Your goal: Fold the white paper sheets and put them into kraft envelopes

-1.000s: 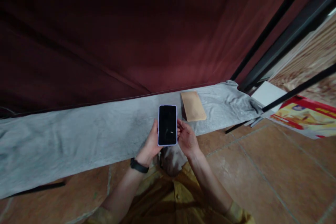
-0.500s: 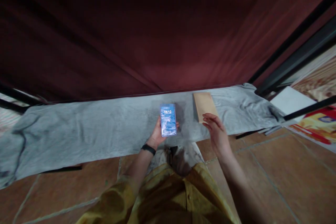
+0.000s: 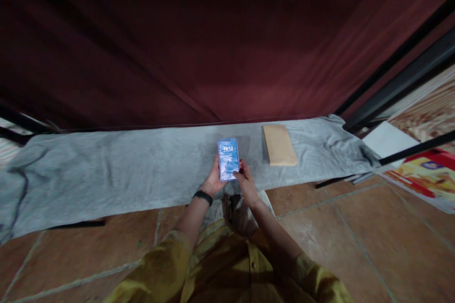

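A smartphone with a lit screen, showing 15:12 over a blue wave picture, is held upright above the grey cloth. My left hand grips it from the left side and from behind, with a dark band on the wrist. My right hand is closed on the phone's lower right edge, its thumb over the bottom of the screen. To the right, a flat tan rectangular block or pad lies on the cloth, apart from both hands.
A dark red curtain hangs behind the cloth-covered surface. Black metal bars stand at the right. Beyond them are a white sheet and a red and yellow printed package. Brown floor tiles lie below.
My right hand has left the tan block, moved left and taken hold of the phone. My left hand keeps the phone in nearly the same place.
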### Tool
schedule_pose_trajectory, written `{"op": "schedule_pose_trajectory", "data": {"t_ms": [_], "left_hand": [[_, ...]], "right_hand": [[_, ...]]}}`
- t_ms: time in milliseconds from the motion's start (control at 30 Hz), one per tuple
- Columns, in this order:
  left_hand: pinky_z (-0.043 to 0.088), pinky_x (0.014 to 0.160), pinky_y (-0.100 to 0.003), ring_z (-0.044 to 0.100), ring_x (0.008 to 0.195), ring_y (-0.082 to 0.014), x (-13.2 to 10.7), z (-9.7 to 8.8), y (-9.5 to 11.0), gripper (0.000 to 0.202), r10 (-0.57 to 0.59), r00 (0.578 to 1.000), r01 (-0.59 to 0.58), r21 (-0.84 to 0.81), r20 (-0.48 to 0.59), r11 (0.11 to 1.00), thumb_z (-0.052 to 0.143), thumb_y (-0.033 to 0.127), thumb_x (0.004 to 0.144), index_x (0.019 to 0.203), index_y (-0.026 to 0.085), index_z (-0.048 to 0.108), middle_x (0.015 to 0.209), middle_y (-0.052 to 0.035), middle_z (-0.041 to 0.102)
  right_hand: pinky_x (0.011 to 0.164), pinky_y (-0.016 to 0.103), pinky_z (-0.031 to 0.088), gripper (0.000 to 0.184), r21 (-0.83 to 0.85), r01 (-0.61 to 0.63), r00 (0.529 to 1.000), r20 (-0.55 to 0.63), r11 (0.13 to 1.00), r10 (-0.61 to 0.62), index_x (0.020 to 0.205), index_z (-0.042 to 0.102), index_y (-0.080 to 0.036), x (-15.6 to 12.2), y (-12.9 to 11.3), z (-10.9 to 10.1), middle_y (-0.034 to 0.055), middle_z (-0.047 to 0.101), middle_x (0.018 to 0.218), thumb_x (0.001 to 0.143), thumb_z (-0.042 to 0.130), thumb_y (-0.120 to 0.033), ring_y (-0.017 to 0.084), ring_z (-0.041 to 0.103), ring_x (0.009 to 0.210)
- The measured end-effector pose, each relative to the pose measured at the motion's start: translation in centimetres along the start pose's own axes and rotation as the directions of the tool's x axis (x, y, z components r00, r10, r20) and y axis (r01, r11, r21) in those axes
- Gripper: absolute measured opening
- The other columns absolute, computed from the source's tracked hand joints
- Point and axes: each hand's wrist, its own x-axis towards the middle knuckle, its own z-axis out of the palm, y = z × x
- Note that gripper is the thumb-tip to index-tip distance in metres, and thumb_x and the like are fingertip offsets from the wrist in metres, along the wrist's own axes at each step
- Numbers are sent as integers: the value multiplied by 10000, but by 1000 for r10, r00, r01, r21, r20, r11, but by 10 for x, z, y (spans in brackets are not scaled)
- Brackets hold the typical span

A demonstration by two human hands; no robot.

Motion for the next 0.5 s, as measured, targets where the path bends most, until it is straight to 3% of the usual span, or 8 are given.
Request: {"op": "schedule_pose_trajectory", "data": {"t_ms": [200,333,500], "left_hand": [[575,944,-413,752,933,-251,0,3,1,699,46,998,-46,5,-35,999,300,611,1023,1332,67,610,1033,-151,778],[584,924,-405,756,902,-249,1,2,1,670,63,996,-63,-1,-66,998,318,593,1025,1294,68,636,1010,-146,782],[590,903,-393,759,865,-240,1,-1,0,594,93,995,-93,0,-21,996,395,577,1012,1231,99,670,985,-119,787]], "right_hand": [[1135,453,439,711,-16,-6,999,47,1000,7,1408,573,-269,2,-7,3,27,663,1362,725,731,-389,265,598,1265],[1190,455,382,722,-18,48,993,105,999,-46,1430,540,-312,0,0,3,-4,590,1455,736,731,-371,239,547,1337],[1237,450,309,723,-61,110,986,133,992,-101,1474,485,-325,-2,12,-3,-20,505,1536,789,707,-391,219,484,1408]]}}
